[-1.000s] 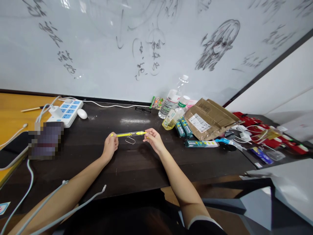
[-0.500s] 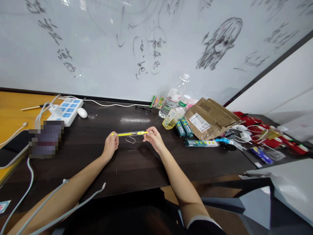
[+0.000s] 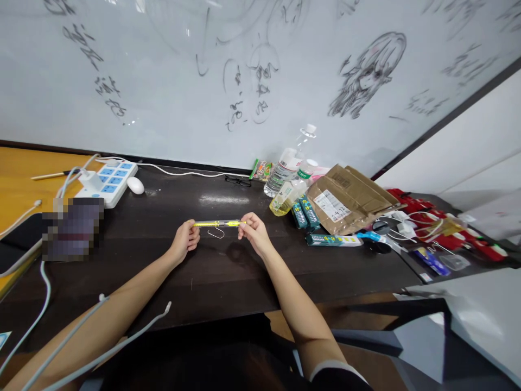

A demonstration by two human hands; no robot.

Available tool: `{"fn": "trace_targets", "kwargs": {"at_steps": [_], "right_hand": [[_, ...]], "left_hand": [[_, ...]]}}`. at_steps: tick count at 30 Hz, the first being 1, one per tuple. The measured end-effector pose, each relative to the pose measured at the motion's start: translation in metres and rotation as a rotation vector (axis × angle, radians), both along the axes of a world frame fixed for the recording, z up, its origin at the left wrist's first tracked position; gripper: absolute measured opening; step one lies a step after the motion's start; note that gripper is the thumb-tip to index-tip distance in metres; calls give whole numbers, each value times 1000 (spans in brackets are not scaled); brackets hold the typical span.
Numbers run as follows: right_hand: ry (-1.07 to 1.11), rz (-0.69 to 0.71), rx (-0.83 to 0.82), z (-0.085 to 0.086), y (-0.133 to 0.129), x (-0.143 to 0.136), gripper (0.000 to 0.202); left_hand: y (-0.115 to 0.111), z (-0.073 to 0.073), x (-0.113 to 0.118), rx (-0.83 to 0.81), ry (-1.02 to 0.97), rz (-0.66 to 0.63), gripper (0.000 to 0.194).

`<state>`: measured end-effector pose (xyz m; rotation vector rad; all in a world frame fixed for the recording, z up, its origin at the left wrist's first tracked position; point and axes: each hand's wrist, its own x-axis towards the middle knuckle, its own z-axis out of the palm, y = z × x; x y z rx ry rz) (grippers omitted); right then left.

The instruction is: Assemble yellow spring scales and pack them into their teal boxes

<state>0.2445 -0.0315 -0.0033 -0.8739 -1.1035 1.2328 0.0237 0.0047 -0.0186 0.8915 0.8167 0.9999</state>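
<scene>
A slim spring scale, a clear tube with yellow parts, is held level between my two hands above the dark table. My left hand is closed round its left end. With thumb and fingers, my right hand pinches the yellow right end. Just below the tube shows a bent metal wire hook; whether it is joined to the scale or lies on the table, I cannot tell.
To the right are bottles, teal boxes and a brown cardboard parcel. A power strip, white mouse and phone lie left. Glasses sit near the whiteboard; loose cables cross my left arm.
My left hand has turned slightly, its fingers now showing more along the scale's left end. The right hand stays nearly in place, and the view has shifted a little.
</scene>
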Motion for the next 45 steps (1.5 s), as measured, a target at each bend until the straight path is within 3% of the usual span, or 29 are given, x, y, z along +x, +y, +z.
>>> {"fn": "trace_targets", "kwargs": {"at_steps": [5,9,12,15,17,21,27,33,41,45], "right_hand": [[-1,25,58,3,-4,-4,29],[-83,20,94,4,-1,2,43],[-270,-214,118,6,3,23,35],[-706,-624,131,8,4,53,19],[-1017,-735,74,8,3,70,20],[-1338,-580,-73,3,-1,81,30],[-1497,-447,-132,-5,2,66,27],[-1461,-449,-79,-3,2,61,21],[-1459,-302,62,-8,0,44,16],[-1216,-304,130,-5,2,40,13]], "left_hand": [[3,0,-3,-70,-37,-23,29],[5,3,-4,-124,-75,-18,28],[5,5,-5,-144,-107,-26,28],[5,5,-5,-145,-119,-36,29],[5,5,-6,-146,-121,-37,30],[5,4,-5,-141,-129,-37,30],[5,4,-5,-144,-116,-37,29],[4,5,-5,-123,-110,-40,28],[4,4,-4,-125,-104,-32,29],[4,5,-4,-123,-99,-41,28]]}}
